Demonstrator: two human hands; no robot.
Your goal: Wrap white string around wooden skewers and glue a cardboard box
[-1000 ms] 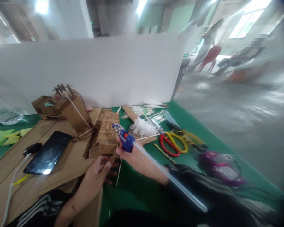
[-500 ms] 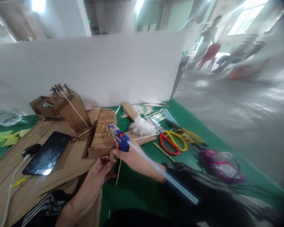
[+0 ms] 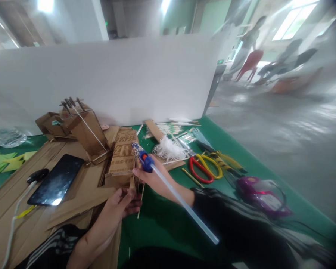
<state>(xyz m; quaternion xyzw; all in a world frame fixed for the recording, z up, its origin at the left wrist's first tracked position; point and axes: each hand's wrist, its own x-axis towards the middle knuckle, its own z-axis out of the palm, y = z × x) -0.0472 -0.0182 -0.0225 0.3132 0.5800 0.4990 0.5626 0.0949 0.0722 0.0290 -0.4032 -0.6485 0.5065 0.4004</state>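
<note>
My right hand (image 3: 148,170) is closed round a blue hot glue gun (image 3: 147,160), whose long translucent glue stick (image 3: 186,203) sticks out of the back toward me. The gun's front end lies over the right side of a brown cardboard box (image 3: 121,153) with printed characters. My left hand (image 3: 123,201) pinches a small cardboard strip (image 3: 132,184) at the near right corner of that box. Beside those fingers a thin wooden stick (image 3: 140,201) slants down over the green table. My left fingertips are partly hidden.
A black phone (image 3: 56,180) lies on cardboard sheets at left, with a cardboard model (image 3: 86,130) behind. To the right are white elastic bands (image 3: 169,149), red-and-yellow scissors (image 3: 201,170) and a purple device (image 3: 261,196). A white partition (image 3: 106,82) stands behind; people are at far right.
My right hand and the glue gun have moved slightly up, and the glue stick's back end has swung left. My left hand still pinches the cardboard strip, slightly shifted.
</note>
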